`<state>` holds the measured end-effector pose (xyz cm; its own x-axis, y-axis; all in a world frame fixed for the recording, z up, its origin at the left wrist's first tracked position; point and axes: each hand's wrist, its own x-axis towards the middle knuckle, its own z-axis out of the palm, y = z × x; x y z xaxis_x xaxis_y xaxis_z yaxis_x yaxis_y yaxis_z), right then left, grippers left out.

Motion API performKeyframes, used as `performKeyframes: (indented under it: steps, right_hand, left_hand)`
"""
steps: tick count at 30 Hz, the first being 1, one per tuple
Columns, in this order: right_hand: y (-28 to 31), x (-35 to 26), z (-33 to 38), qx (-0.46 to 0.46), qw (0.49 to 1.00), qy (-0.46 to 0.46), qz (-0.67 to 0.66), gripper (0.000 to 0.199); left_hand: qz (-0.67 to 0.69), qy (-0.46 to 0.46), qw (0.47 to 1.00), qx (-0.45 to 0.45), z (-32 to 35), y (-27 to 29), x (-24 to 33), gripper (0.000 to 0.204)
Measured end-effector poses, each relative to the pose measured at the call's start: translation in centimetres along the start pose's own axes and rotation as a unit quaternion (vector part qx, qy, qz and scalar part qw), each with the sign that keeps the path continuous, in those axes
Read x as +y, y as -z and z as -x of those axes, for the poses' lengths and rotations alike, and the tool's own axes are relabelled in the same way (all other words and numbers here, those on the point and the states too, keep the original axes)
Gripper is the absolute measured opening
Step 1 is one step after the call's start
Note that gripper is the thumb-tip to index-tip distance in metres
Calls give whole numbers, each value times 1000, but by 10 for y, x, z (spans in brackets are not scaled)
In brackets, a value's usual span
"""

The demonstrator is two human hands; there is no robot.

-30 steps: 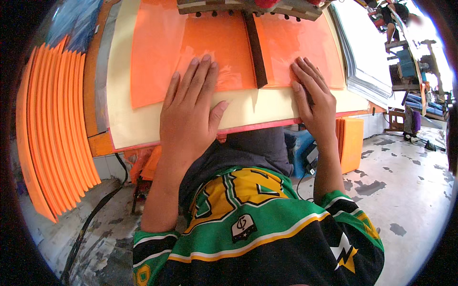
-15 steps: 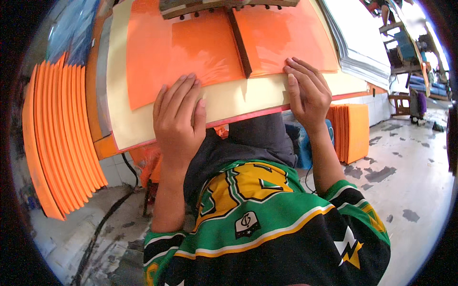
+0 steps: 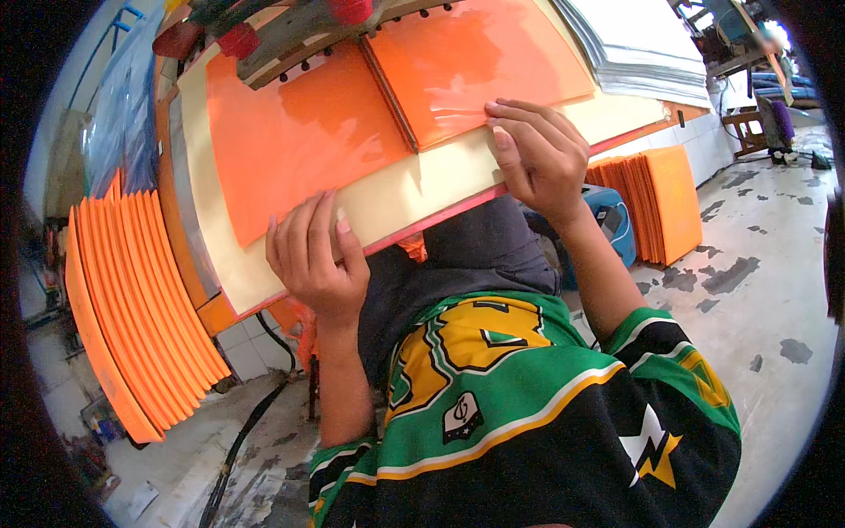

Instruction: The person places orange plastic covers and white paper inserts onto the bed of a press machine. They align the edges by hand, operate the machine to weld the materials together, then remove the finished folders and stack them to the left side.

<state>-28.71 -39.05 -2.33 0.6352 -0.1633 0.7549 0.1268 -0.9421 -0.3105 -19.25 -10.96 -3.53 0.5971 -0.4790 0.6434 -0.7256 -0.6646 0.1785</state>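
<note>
Two smooth orange sheet panels lie on a cream board with a pinkish-red front edge (image 3: 387,198). A thin dark bar (image 3: 387,95) runs between the left panel (image 3: 290,150) and the right panel (image 3: 480,62). My left hand (image 3: 317,260) rests at the board's front edge, just below the left panel, fingers stretched and thumb apart. Fingertips of my right hand (image 3: 544,163) touch the near edge of the right panel, its thumb lower over the board. Neither hand visibly grips anything. Above the panels sits a machine head (image 3: 304,44) with a row of dark bolts; its upper part is cut off.
Folded orange pieces (image 3: 141,308) stand in a row left of the table, beside blue clear plastic (image 3: 123,132). More orange pieces (image 3: 660,202) stand on the right, near a blue box-like object (image 3: 612,220). White sheets (image 3: 642,57) are stacked at the far right. A black cable (image 3: 238,449) crosses the floor.
The view has shifted and tilted, so more of the machine head shows, with red parts. The bar looks narrower. Both hands stay by the panels' near edges.
</note>
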Motion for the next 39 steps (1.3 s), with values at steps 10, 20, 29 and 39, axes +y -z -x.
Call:
performKeyframes:
  steps: [10, 20, 29, 39]
  right_hand:
    - [-1, 2, -1, 14, 1000, 17, 0, 16]
    - [-5, 5, 3, 21, 1000, 10, 4, 8]
    - [-1, -2, -1, -1, 1000, -2, -6, 16]
    - [-7, 2, 2, 14, 1000, 3, -3, 14]
  left_hand:
    - [1, 1, 1000, 10, -1, -2, 2, 24]
    - [33, 10, 999, 5, -1, 1, 4, 20]
    - [47, 10, 999, 23, -2, 0, 4, 17]
    - [82, 17, 996, 10, 2, 1, 2, 18]
